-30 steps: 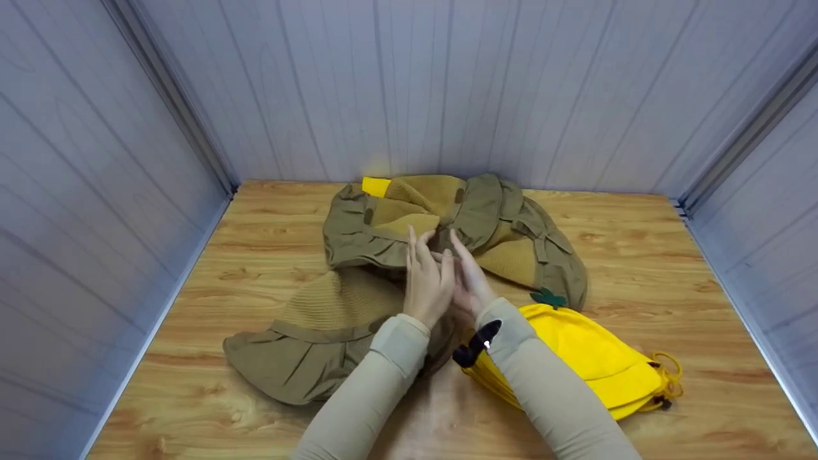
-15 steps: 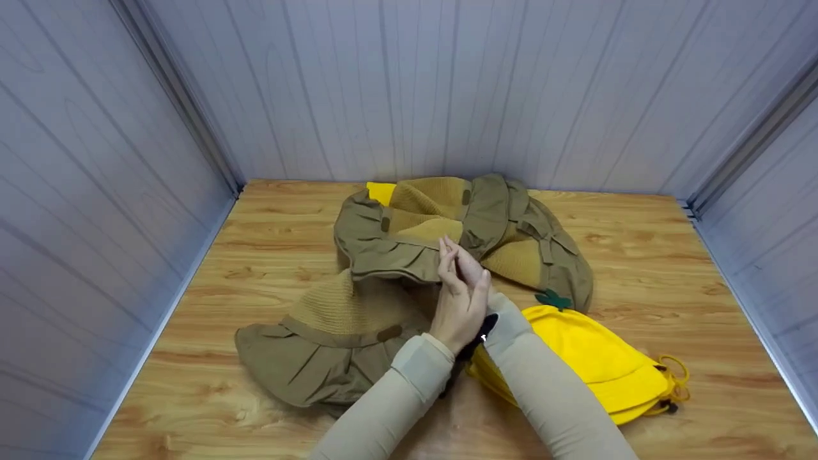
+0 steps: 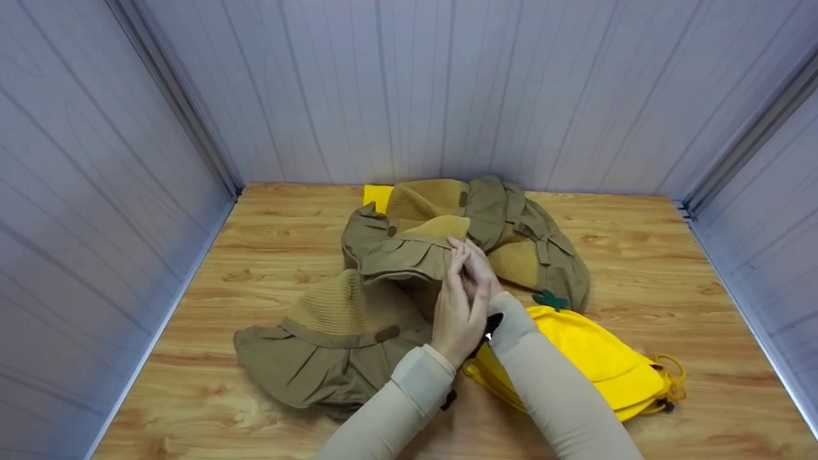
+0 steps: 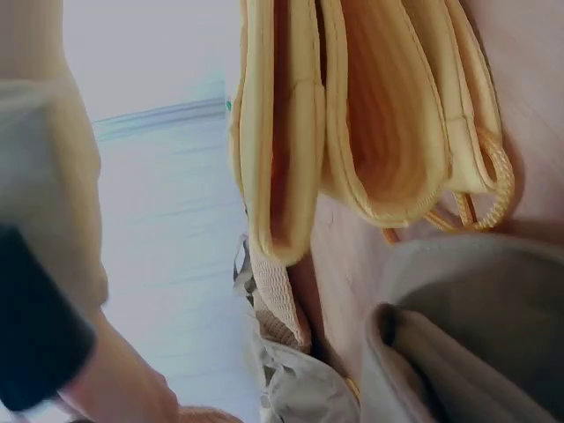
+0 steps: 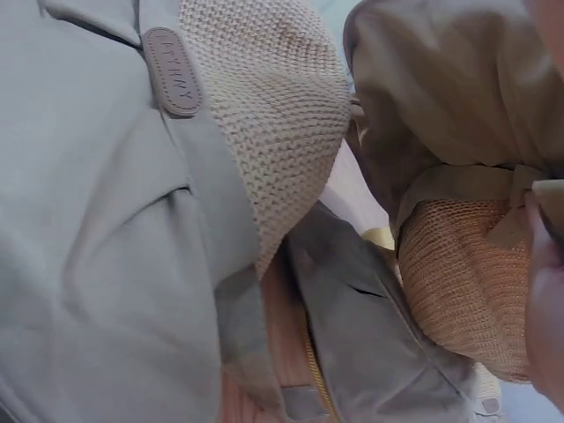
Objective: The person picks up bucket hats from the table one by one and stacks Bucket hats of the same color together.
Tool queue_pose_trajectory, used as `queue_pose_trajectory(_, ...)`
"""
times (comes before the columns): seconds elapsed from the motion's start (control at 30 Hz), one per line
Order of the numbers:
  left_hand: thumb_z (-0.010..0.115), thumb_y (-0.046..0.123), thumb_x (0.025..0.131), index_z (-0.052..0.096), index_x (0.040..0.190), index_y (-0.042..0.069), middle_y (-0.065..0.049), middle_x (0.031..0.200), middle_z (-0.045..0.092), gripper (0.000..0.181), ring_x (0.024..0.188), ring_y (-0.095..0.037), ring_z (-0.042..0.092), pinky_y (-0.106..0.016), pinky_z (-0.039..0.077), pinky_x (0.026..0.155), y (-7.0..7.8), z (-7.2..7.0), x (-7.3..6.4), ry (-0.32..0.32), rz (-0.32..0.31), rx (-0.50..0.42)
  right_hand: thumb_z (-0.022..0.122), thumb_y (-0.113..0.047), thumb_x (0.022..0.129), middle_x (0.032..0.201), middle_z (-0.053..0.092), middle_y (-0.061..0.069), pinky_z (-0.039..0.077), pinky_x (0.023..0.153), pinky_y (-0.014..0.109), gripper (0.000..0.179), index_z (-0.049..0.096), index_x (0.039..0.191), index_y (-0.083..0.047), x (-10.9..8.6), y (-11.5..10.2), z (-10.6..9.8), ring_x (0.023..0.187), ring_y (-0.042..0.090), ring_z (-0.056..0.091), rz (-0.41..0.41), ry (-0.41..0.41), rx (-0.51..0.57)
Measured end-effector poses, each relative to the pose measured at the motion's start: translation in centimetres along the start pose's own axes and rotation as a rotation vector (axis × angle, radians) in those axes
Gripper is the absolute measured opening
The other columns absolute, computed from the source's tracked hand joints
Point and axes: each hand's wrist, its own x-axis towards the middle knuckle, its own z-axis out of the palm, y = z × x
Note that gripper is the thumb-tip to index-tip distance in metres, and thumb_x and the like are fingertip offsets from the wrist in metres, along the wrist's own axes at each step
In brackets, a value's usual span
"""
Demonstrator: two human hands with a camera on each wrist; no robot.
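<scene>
My left hand [image 3: 459,313] and right hand [image 3: 476,263] meet at the right end of a raised khaki brim. This brim belongs to a sun hat [image 3: 409,255] with a tan knit crown. In the right wrist view, my right thumb [image 5: 545,264] pinches fabric beside a khaki ribbon and knit crown [image 5: 467,282]. The left palm and its contact with the hat are hidden. Nearest below the hands, another khaki sun hat [image 3: 332,348] lies on its brim, a leather tag [image 5: 174,72] on its band.
Right of the hands lie stacked yellow hats [image 3: 581,351] with a green leaf [image 3: 551,300] and a drawstring [image 3: 671,380]. Behind is a khaki hat [image 3: 559,255] with a bow. A yellow piece [image 3: 377,195] shows at the back. Pale panels [image 3: 409,89] enclose the wooden table [image 3: 211,383].
Both hands have shifted right and slightly toward me, now close together. The raised brim has moved right with them. The front khaki hat and yellow hats stay about where they were.
</scene>
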Motion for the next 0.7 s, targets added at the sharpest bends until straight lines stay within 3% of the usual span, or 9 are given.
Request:
queue_pose_trajectory(0.1,0.052,0.011,0.102,0.055,0.13,-0.001,-0.016,0.135,0.059,0.03,0.125,-0.026,0.057,-0.037,0.045,0.107,-0.4,-0.3,0.1,0.099,0.05,-0.061,0.049,-0.019,0.103,0.133,0.057,0.007,0.046,0.101,0.024,0.046,0.039,0.146,-0.007,0.2,-0.3,0.0,0.117,0.013,0.057,0.02,0.065,-0.113)
queue_pose_trajectory(0.17,0.053,0.006,0.1,0.063,0.117,-0.001,-0.013,0.119,0.067,0.021,0.109,-0.023,0.065,-0.033,0.052,0.097,-0.7,-0.5,0.2,0.156,0.058,-0.124,0.056,-0.026,0.1,0.16,0.028,0.008,0.034,0.114,0.029,0.069,0.021,0.157,-0.009,0.5,-0.5,0.1,0.14,0.018,0.034,0.062,0.123,-0.205)
queue_pose_trajectory(0.2,0.053,0.004,0.1,0.067,0.111,-0.001,-0.013,0.111,0.069,0.019,0.101,-0.023,0.067,-0.032,0.055,0.091,-0.8,-0.6,0.3,0.176,0.052,-0.169,0.058,-0.028,0.099,0.165,0.014,0.006,0.03,0.114,0.027,0.077,0.013,0.159,-0.01,0.6,-0.7,0.2,0.142,0.016,0.027,0.081,0.162,-0.231)
queue_pose_trajectory(0.27,0.051,0.003,0.101,0.071,0.1,-0.002,-0.014,0.098,0.072,0.02,0.088,-0.023,0.07,-0.031,0.058,0.081,-0.9,-0.9,0.5,0.203,0.013,-0.258,0.06,-0.03,0.098,0.167,0.005,0.005,0.04,0.102,0.02,0.083,0.007,0.16,-0.013,0.7,-0.8,0.3,0.128,0.011,0.043,0.103,0.195,-0.225)
queue_pose_trajectory(0.33,0.048,0.004,0.103,0.074,0.089,-0.005,-0.017,0.086,0.074,0.03,0.076,-0.022,0.071,-0.031,0.059,0.071,-1.0,-1.3,0.8,0.215,-0.075,-0.346,0.059,-0.027,0.099,0.166,0.015,0.006,0.047,0.084,0.016,0.081,0.008,0.16,-0.015,0.7,-1.0,0.4,0.105,0.006,0.056,0.107,0.195,-0.135)
queue_pose_trajectory(0.43,0.042,0.014,0.107,0.074,0.074,-0.006,-0.017,0.07,0.072,0.05,0.062,-0.017,0.07,-0.03,0.058,0.062,-1.2,-2.0,1.3,0.197,-0.278,-0.472,0.055,-0.018,0.102,0.147,0.045,0.008,0.053,0.068,0.017,0.067,0.018,0.157,-0.012,0.8,-1.2,0.5,0.076,0.006,0.062,0.055,0.14,0.033)
queue_pose_trajectory(0.53,0.037,0.032,0.109,0.072,0.065,-0.006,-0.012,0.059,0.069,0.068,0.053,-0.013,0.067,-0.031,0.058,0.058,-1.5,-2.7,1.9,0.145,-0.517,-0.569,0.05,-0.01,0.103,0.116,0.062,0.004,0.055,0.077,0.022,0.052,0.028,0.15,-0.006,0.8,-1.6,0.3,0.085,0.01,0.067,-0.004,0.063,0.138)
queue_pose_trajectory(0.6,0.035,0.046,0.107,0.073,0.07,-0.006,-0.009,0.06,0.07,0.074,0.055,-0.015,0.069,-0.034,0.059,0.06,-1.7,-3.2,2.2,0.101,-0.651,-0.628,0.047,-0.01,0.104,0.109,0.062,0.0,0.055,0.08,0.022,0.053,0.025,0.151,-0.007,0.7,-2.0,0.1,0.088,0.009,0.067,-0.019,0.032,0.137)
queue_pose_trajectory(0.7,0.032,0.063,0.101,0.072,0.105,-0.002,-0.012,0.087,0.076,0.076,0.076,-0.021,0.074,-0.041,0.061,0.071,-2.2,-4.2,2.9,0.034,-0.781,-0.749,0.045,-0.013,0.104,0.127,0.056,0.003,0.054,0.082,0.021,0.065,0.009,0.158,-0.011,0.5,-2.6,-0.3,0.09,0.008,0.066,-0.017,0.004,0.122)
